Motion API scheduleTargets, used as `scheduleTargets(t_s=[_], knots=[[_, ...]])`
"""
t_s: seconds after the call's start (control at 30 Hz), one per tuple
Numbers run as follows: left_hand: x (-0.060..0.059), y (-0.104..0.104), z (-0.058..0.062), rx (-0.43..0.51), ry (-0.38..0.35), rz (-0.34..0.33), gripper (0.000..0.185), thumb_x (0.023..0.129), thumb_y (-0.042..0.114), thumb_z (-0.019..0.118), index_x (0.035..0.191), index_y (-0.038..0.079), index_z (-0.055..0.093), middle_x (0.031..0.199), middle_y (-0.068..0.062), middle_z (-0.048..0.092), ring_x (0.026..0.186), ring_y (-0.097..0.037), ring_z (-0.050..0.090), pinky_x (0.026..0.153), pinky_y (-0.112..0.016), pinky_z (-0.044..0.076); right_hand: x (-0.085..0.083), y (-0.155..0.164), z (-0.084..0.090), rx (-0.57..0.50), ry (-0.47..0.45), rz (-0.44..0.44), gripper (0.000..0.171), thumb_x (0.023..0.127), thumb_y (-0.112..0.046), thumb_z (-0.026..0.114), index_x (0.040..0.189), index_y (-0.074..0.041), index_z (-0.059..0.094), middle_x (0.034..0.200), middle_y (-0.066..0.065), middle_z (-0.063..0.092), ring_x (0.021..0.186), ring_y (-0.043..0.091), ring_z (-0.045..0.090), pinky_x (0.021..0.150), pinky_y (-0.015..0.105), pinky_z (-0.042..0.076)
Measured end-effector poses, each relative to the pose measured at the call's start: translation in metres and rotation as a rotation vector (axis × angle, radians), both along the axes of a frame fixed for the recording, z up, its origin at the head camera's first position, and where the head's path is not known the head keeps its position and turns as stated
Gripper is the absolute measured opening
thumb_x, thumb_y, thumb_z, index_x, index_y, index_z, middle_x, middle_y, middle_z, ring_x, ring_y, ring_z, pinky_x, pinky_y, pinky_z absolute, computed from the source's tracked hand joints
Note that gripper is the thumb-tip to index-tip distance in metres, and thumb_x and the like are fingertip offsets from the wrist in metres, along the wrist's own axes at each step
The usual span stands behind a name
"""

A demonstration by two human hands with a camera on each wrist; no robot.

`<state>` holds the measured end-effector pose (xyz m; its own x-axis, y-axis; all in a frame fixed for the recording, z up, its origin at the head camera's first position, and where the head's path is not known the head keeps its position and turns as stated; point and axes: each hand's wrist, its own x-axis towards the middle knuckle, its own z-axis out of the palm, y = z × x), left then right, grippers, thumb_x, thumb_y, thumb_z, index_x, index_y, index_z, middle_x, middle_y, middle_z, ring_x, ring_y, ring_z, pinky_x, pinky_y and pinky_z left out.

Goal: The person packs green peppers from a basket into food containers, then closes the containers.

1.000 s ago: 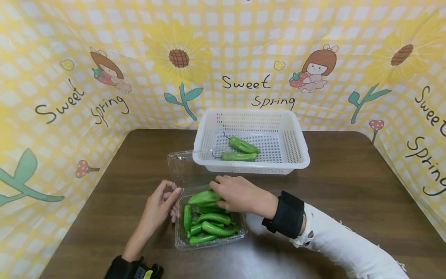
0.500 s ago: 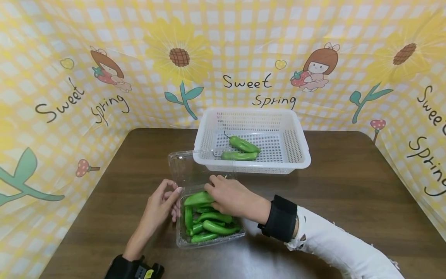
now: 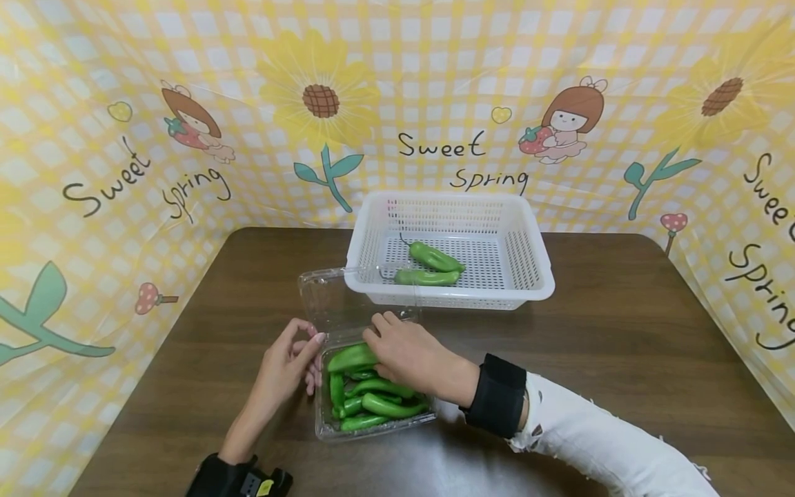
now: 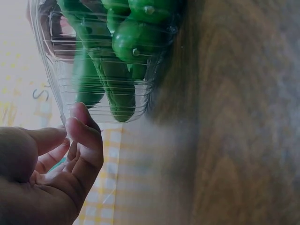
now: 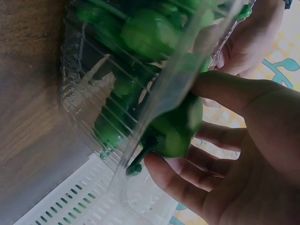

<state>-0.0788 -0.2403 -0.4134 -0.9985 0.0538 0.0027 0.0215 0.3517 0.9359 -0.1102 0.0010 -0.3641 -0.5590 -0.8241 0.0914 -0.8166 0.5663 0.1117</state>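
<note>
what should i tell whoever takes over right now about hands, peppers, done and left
Right hand: grips one green pepper at the top of the clear tray, only just raised above the rest.
Left hand: fingers rest on the tray's left rim, steadying it.
Things: the tray sits near the front of the table with its lid open toward the white basket just behind it.
Done: two peppers lie in the basket.
Left: the gripped pepper and several more in the tray; the exact number is hard to tell.
</note>
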Motion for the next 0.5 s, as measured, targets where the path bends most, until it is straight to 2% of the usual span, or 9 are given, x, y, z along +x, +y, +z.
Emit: scheduleTargets(t_s=[0.5], knots=[[-0.0001,0.0013,0.0008,-0.012,-0.004,0.002,0.024,0.104,0.028,0.052,0.111,0.006,0.046,0.066,-0.020,0.062,0.045,-0.024,0.060,0.041,-0.044,0.053,0.0048,0.0017,-0.0022,0.006,0.025,0.005,0.040,0.091,-0.040,0.071,0.118,-0.014,0.059,0.113,0.004,0.056,0.098,0.016,0.052,0.070,0.025,0.053]])
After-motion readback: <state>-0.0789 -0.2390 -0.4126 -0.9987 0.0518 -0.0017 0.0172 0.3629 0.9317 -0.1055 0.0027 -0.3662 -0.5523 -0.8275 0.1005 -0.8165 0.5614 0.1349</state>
